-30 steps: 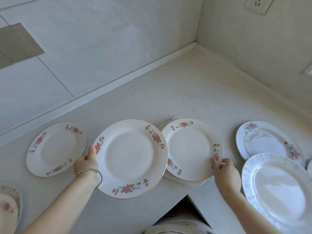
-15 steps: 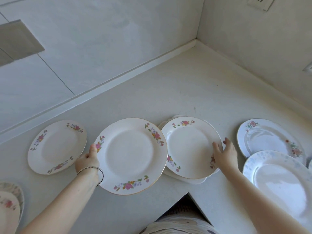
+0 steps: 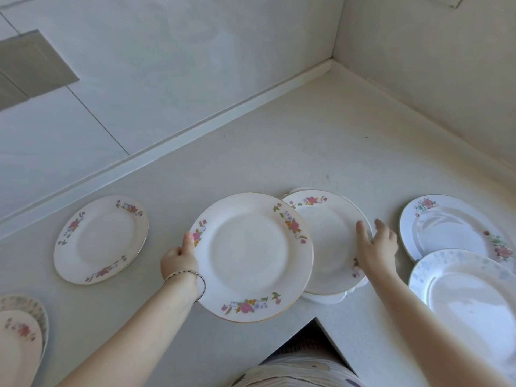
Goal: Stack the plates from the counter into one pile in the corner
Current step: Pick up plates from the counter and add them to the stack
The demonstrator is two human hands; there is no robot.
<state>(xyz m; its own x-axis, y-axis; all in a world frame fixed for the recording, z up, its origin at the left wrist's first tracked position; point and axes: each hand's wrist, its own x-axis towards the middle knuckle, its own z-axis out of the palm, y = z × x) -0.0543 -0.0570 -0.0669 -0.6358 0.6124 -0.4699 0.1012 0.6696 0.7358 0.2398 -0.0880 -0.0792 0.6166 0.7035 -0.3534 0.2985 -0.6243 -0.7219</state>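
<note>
Your right hand (image 3: 375, 247) has let go of the small stack (image 3: 332, 247): fingers now apart, resting at its 3 o'clock rim. Left hand (image 3: 180, 259) stays clamped on the big plate (image 3: 251, 256), overlapping the stack's 9 o'clock edge (not yet set down). Pile sits mid-tabletop (image 3: 307, 141), corner at 12 o'clock bare.

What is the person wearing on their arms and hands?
Both forearms are bare, with no sleeves showing and no gloves. The left hand has a thin beaded bracelet around its wrist. The right hand shows no jewellery that I can see.
</note>
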